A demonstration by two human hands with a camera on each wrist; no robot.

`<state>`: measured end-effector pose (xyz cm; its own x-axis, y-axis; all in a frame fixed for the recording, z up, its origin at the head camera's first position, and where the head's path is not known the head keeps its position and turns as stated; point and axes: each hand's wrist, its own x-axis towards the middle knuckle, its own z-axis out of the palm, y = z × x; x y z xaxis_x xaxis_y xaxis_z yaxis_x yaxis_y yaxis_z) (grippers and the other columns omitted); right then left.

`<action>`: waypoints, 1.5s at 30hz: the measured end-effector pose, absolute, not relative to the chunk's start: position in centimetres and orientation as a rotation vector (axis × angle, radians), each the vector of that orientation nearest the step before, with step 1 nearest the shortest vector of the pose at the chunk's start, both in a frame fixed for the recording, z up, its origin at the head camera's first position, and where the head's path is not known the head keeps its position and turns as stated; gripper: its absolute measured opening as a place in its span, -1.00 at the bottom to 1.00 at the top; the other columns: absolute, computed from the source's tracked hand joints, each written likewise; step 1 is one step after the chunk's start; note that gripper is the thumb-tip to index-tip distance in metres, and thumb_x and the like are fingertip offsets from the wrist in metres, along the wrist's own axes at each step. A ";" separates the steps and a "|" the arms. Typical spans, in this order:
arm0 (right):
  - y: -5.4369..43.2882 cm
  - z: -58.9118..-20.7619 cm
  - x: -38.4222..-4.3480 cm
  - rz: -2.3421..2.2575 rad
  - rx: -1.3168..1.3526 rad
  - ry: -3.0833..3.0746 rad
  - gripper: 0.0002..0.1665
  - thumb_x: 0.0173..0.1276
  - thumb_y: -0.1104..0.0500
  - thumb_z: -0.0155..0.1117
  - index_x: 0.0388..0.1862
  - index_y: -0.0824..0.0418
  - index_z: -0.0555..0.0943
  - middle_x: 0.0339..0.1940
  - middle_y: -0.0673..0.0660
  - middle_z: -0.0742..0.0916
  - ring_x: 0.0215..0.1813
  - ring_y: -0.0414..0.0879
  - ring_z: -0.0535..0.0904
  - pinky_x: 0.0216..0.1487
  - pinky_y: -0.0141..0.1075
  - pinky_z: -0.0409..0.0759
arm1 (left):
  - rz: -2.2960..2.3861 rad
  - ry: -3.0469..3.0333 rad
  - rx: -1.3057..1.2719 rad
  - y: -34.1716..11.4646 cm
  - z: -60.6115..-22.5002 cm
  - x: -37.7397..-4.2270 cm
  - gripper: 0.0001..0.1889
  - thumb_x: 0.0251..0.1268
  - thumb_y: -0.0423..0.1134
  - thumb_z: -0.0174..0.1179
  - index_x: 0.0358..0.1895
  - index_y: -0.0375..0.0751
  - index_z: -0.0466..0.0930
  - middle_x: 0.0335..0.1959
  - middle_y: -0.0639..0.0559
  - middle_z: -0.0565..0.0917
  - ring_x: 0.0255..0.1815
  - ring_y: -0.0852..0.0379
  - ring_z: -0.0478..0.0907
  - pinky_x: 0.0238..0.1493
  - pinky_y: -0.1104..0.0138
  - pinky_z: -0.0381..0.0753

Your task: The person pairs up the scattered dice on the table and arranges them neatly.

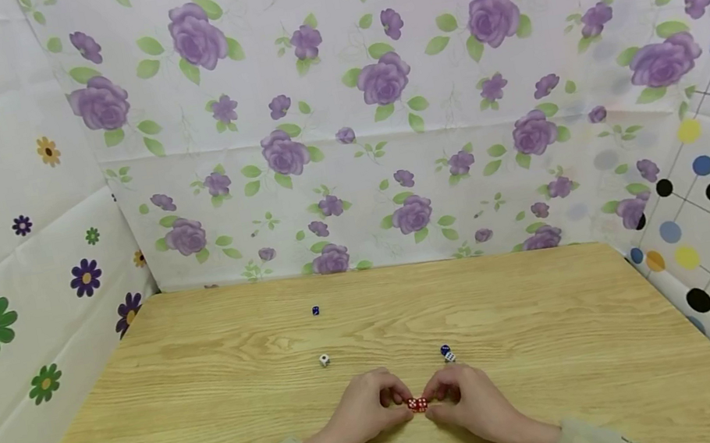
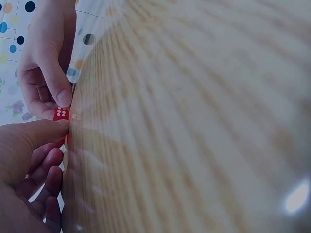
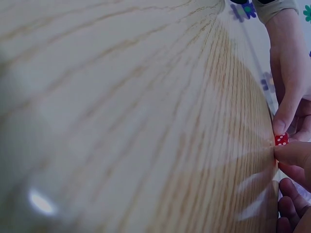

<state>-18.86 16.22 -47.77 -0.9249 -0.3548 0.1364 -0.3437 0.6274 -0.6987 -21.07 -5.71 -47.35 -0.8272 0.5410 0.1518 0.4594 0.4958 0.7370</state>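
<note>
Contact at both hands is a narrow pinch between thumb and forefinger. Left hand [image 1: 365, 408]: the thumb bears on the near side and the forefinger on the far side of the left red die [image 1: 412, 404]. Right hand [image 1: 469, 398]: the same grip, mirrored, is applied to the right red die [image 1: 423, 404]. On each hand, thumb and forefinger tips are spread only as far as the die between them requires. The remaining fingers are curled toward the palm.

Both red dice are located side by side between the hands, over the near part of the wooden table [image 1: 209, 366]. White pips are visible on both. Whether the facing sides of the dice touch, and whether the dice rest fully on the surface, cannot be told.

Surrounding items: just beyond the right hand, a dark blue die [image 1: 445, 349] lies against a white die [image 1: 449, 357]. Beyond the left hand and to its left, a second white die [image 1: 325, 360] lies alone; a second blue die [image 1: 316, 311] lies farther back, nearly in line with it.
</note>
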 end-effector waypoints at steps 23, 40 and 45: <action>16.2 -47.9 -18.9 -1.175 -0.551 2.819 -0.88 0.18 0.09 0.50 -0.32 -0.11 0.72 -0.30 -0.14 0.67 -0.29 -0.28 0.47 -0.28 -0.46 0.41 | 1.237 2.643 0.864 -5.8 -47.7 -21.1 -0.89 0.08 -0.25 0.46 -0.32 -0.06 0.75 -0.41 0.15 0.64 -0.43 0.39 0.46 -0.36 0.55 0.45; 16.3 -47.9 -18.9 -1.210 -0.565 2.787 -0.88 0.18 0.07 0.50 -0.32 -0.09 0.71 -0.30 -0.10 0.66 -0.30 -0.26 0.46 -0.29 -0.45 0.41 | 1.295 2.498 0.922 -9.9 -45.7 -22.6 -0.73 0.19 -0.26 0.39 -0.03 -0.17 0.69 -0.19 -0.08 0.70 -0.27 0.29 0.57 -0.20 0.46 0.60; 16.3 -47.9 -19.0 -1.209 -0.573 2.772 -0.88 0.19 0.06 0.49 -0.31 -0.09 0.70 -0.31 -0.08 0.65 -0.34 -0.25 0.43 -0.31 -0.44 0.39 | 1.316 2.667 0.907 -13.3 -44.8 -24.7 -0.76 0.27 -0.26 0.33 -0.02 -0.19 0.68 -0.13 -0.13 0.70 -0.25 0.26 0.55 -0.22 0.42 0.60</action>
<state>-19.00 16.33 -47.91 -0.9288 -0.3596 0.0889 -0.3098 0.6224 -0.7188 -24.70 -13.32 -44.81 -0.8294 0.5139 0.2192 0.4866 0.4716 0.7354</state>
